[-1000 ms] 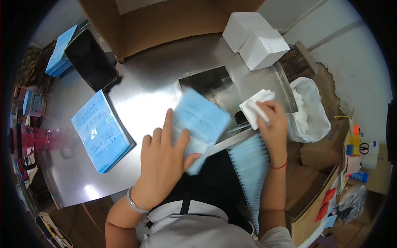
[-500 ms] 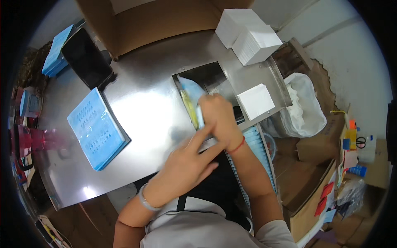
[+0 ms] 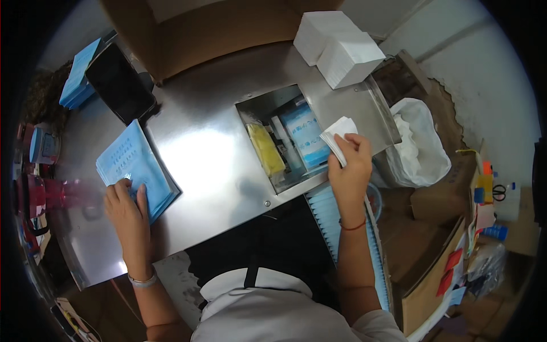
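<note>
My left hand [image 3: 126,208] rests on the near corner of a stack of blue printed packets [image 3: 135,168] lying on the steel table [image 3: 205,148], fingers pinching at the top packet's edge. My right hand [image 3: 348,165] holds a small white folded stack [image 3: 337,135] at the right edge of a rectangular opening [image 3: 288,137] in the table. Inside the opening lie a blue-and-white packet [image 3: 306,134] and a yellow part [image 3: 266,149].
White blocks [image 3: 341,43] stand at the table's far right, a cardboard box [image 3: 211,28] behind. A black tablet [image 3: 119,85] and more blue packets [image 3: 78,77] lie at far left. A white bag [image 3: 419,142] hangs at right. A row of blue masks [image 3: 330,219] runs beneath my right forearm.
Both hands were together over the opening; my left hand has swung left to the blue packet stack, and my right hand has picked up the white folded stack from the table.
</note>
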`<control>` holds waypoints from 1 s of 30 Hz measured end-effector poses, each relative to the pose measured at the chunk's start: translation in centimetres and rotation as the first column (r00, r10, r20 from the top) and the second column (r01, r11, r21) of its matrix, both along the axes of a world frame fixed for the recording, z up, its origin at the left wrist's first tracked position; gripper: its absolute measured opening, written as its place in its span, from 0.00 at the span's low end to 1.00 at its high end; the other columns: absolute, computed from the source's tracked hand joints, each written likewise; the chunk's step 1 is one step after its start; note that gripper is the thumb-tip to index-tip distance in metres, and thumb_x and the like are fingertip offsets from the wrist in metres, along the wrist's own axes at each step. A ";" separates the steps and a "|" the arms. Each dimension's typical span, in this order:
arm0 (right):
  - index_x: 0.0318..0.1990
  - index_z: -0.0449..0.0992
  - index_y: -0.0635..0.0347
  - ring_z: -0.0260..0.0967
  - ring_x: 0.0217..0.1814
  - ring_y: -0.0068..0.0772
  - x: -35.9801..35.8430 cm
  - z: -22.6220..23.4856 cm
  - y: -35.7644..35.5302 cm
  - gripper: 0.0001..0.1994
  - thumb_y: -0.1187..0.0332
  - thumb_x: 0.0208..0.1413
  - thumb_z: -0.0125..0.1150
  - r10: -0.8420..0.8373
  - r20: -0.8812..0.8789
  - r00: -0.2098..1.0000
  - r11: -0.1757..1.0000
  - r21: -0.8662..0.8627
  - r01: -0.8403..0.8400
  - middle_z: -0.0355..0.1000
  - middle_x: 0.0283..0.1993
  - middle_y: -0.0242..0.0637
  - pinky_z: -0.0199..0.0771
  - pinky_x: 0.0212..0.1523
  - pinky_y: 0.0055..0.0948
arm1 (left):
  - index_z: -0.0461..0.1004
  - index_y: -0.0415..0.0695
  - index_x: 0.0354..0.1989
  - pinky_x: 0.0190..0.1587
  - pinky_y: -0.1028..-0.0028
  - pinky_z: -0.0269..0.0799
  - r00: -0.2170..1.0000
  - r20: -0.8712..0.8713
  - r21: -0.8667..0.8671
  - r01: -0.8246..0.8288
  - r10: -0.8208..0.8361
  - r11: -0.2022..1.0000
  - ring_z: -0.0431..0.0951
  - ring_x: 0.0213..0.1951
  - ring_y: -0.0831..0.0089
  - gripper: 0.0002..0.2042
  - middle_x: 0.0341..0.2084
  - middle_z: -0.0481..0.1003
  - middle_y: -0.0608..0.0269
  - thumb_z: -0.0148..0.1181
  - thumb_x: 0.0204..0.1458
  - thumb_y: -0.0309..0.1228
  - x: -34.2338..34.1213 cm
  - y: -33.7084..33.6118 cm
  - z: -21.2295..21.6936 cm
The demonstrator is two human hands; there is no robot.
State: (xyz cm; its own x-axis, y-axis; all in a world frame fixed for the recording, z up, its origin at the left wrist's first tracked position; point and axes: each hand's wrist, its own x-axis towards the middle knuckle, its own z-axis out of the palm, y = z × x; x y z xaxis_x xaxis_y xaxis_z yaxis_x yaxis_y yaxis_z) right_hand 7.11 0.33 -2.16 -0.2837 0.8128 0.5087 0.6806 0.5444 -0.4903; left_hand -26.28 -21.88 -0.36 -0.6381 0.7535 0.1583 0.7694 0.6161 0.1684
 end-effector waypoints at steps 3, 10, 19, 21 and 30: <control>0.45 0.80 0.71 0.70 0.49 0.48 0.8 0.3 0.9 0.17 0.81 0.43 0.62 0.027 -0.028 0.999 1.000 -0.013 -0.028 0.71 0.48 0.45 0.71 0.52 0.36 | 0.70 0.39 0.49 0.53 0.57 0.63 0.995 -0.101 -0.022 0.000 -0.002 1.000 0.68 0.51 0.52 0.14 0.53 0.67 0.47 0.59 0.59 0.33 -0.1 0.4 0.5; 0.46 0.79 0.71 0.70 0.51 0.48 2.2 1.9 1.3 0.17 0.82 0.44 0.60 0.123 0.044 0.991 0.992 -0.034 -0.121 0.72 0.49 0.46 0.72 0.52 0.35 | 0.72 0.44 0.43 0.66 0.45 0.54 0.785 0.100 0.129 0.599 -0.612 0.790 0.57 0.68 0.41 0.10 0.65 0.60 0.44 0.62 0.55 0.31 13.7 6.4 -0.7; 0.49 0.78 0.63 0.69 0.56 0.48 -4.2 2.9 -9.6 0.18 0.72 0.49 0.62 0.687 0.275 0.673 0.704 -0.022 -0.710 0.72 0.50 0.46 0.61 0.65 0.54 | 0.72 0.42 0.51 0.59 0.51 0.55 0.789 0.123 0.181 0.579 -0.602 0.795 0.63 0.61 0.50 0.23 0.60 0.65 0.49 0.66 0.42 0.28 10.3 6.1 -0.6; 0.48 0.78 0.62 0.68 0.56 0.50 -5.8 2.0 -7.5 0.16 0.70 0.51 0.60 0.595 0.248 0.764 0.779 0.055 -0.624 0.70 0.51 0.47 0.57 0.66 0.64 | 0.73 0.42 0.48 0.59 0.50 0.55 0.820 0.176 0.171 0.520 -0.545 0.837 0.63 0.61 0.49 0.21 0.60 0.64 0.50 0.65 0.43 0.28 10.1 5.4 -0.8; 0.42 0.80 0.65 0.76 0.44 0.46 -5.7 6.6 8.0 0.10 0.71 0.54 0.57 0.373 0.034 0.927 0.898 0.239 -0.370 0.78 0.43 0.48 0.73 0.53 0.43 | 0.75 0.53 0.49 0.63 0.33 0.48 0.844 0.092 0.205 0.503 -0.529 0.839 0.51 0.69 0.37 0.19 0.68 0.56 0.46 0.68 0.47 0.29 12.7 5.6 0.7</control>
